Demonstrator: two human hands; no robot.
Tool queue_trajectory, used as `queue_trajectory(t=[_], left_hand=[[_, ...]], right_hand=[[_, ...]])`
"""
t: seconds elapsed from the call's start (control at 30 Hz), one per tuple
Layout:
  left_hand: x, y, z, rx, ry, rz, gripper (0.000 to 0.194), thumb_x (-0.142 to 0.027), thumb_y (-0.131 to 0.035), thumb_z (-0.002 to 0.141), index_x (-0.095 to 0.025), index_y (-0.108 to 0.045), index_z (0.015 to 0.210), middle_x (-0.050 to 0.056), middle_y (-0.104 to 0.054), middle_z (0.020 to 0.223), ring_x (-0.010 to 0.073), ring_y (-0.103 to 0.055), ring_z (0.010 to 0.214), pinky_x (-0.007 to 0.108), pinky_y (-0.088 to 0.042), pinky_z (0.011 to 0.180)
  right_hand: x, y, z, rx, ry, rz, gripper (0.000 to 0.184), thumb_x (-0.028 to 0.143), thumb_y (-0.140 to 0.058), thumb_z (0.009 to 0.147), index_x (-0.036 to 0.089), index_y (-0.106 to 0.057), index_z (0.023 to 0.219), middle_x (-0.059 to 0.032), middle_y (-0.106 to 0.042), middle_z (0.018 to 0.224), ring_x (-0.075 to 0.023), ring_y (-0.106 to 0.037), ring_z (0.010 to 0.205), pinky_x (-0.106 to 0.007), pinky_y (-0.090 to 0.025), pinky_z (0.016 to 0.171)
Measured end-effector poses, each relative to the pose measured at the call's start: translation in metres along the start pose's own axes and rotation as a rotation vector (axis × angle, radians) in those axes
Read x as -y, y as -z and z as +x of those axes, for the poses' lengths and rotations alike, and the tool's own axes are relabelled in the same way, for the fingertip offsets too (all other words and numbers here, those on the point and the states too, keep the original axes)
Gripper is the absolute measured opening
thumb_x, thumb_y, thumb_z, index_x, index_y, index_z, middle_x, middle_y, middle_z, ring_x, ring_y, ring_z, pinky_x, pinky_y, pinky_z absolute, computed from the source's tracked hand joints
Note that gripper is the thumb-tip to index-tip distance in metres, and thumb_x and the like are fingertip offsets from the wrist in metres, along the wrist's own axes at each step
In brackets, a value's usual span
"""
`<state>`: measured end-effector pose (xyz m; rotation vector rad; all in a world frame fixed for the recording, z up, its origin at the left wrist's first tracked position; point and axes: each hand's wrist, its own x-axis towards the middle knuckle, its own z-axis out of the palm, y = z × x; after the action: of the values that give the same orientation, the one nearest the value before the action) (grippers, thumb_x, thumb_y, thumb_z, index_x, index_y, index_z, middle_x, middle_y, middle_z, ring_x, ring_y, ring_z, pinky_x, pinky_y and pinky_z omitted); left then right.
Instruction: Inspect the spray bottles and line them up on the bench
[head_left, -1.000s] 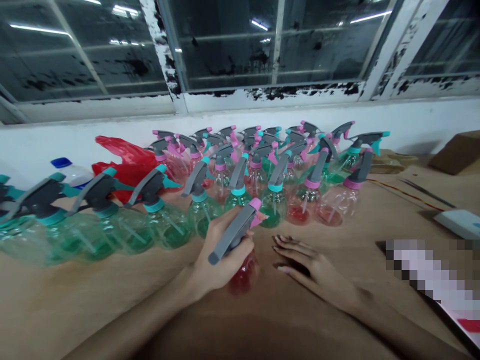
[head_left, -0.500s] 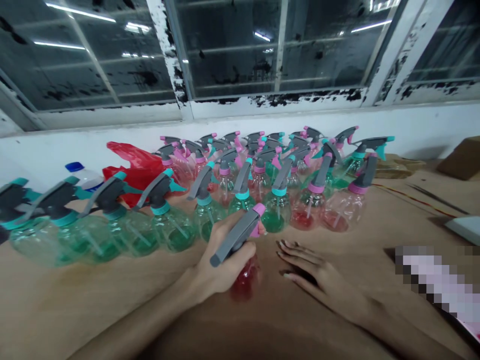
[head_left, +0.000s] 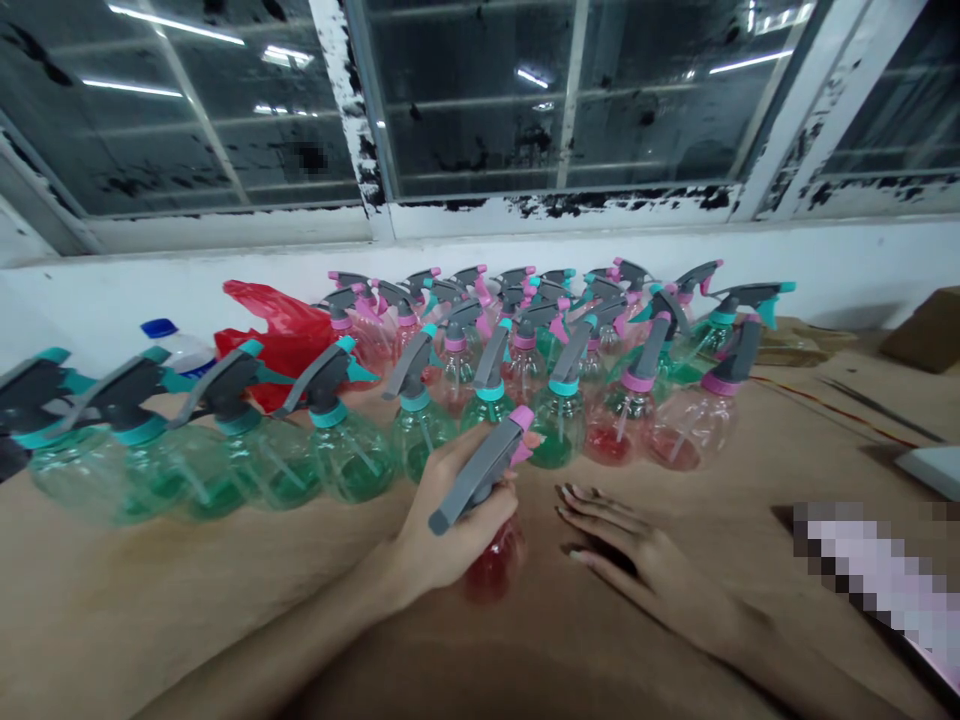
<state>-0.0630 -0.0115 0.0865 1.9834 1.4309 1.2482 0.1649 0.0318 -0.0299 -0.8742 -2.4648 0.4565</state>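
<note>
My left hand (head_left: 450, 525) is wrapped round the neck of a pink spray bottle (head_left: 495, 570), just under its grey trigger head. The bottle stands upright on the brown table (head_left: 247, 600), its pink nozzle pointing away and to the right. My right hand (head_left: 637, 555) lies palm down on the table to the right of that bottle, fingers stretched out and holding nothing. Just beyond both hands runs a row of spray bottles, among them a green one (head_left: 555, 435) and a pink one (head_left: 611, 435) with some liquid inside.
Several more spray bottles (head_left: 517, 285) crowd towards the wall. A red plastic bag (head_left: 274, 335) and a blue-capped bottle (head_left: 180, 350) sit at the back left. On the right are tweezers (head_left: 885, 408), a brown box (head_left: 930, 330) and a blurred-out flat object (head_left: 877, 580).
The view has shifted slightly, so the background sits a little further right. My left hand keeps hold of the pink spray bottle, and my right hand stays flat on the table.
</note>
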Motion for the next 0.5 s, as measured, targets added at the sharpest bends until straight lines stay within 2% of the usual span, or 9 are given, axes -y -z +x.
queue_trajectory(t=[0.17, 0.4, 0.5], left_hand=[[0.0008, -0.0012, -0.0002, -0.012, -0.009, 0.030, 0.013, -0.013, -0.046, 0.069, -0.021, -0.055, 0.072, 0.001, -0.060, 0.072, 0.0163, -0.059, 0.066, 0.028, -0.048, 0.060], [-0.0014, -0.0034, -0.0024, 0.005, 0.085, -0.039, 0.012, -0.014, -0.046, 0.071, -0.020, -0.057, 0.074, 0.002, -0.065, 0.074, 0.0167, -0.062, 0.069, 0.028, -0.050, 0.063], [0.0007, -0.0041, -0.0025, -0.011, 0.079, -0.036, 0.014, -0.014, -0.047, 0.070, -0.020, -0.057, 0.076, 0.002, -0.065, 0.074, 0.0162, -0.063, 0.068, 0.028, -0.050, 0.062]], right_hand=[[0.0010, 0.0014, 0.0009, 0.025, 0.002, -0.013, 0.044, 0.034, -0.049, 0.088, 0.027, -0.044, 0.131, -0.0028, -0.048, 0.135, -0.0213, -0.042, 0.125, -0.046, -0.035, 0.104], [-0.0010, 0.0015, 0.0002, 0.044, 0.015, -0.032, 0.045, 0.034, -0.048, 0.089, 0.026, -0.042, 0.132, -0.0029, -0.047, 0.136, -0.0205, -0.041, 0.126, -0.045, -0.035, 0.104], [-0.0015, 0.0014, -0.0006, 0.032, 0.017, -0.013, 0.045, 0.032, -0.049, 0.088, 0.028, -0.041, 0.133, -0.0027, -0.049, 0.134, -0.0212, -0.042, 0.125, -0.046, -0.037, 0.103]])
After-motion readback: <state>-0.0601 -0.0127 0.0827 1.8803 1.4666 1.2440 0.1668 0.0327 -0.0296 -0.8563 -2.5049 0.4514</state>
